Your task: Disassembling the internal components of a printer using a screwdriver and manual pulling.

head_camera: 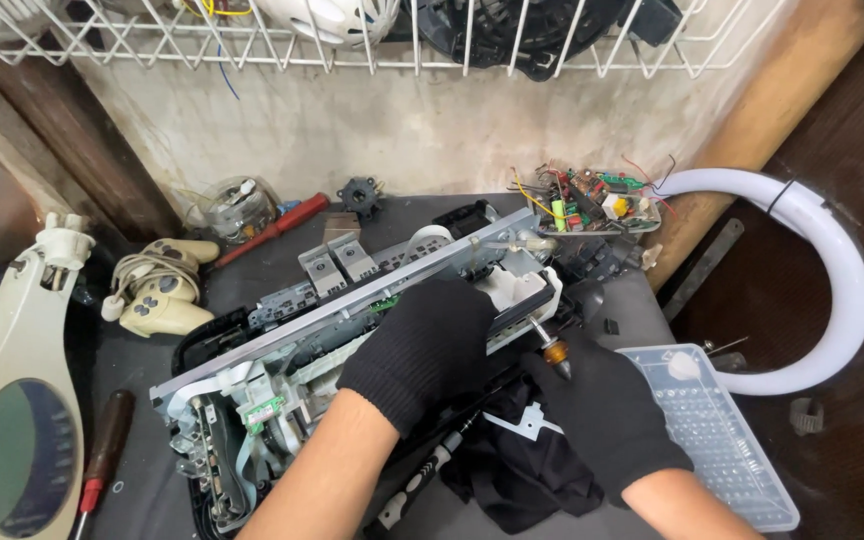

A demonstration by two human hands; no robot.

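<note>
Gloved left hand (422, 350) presses the opened printer chassis (352, 320); right hand (597, 410) grips a screwdriver (550, 347), its tip hidden inside.

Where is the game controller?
In the head view, the cream game controller lies at the left of the bench, between the magnifier lamp and the opened printer, near the red-handled screwdriver.
</note>
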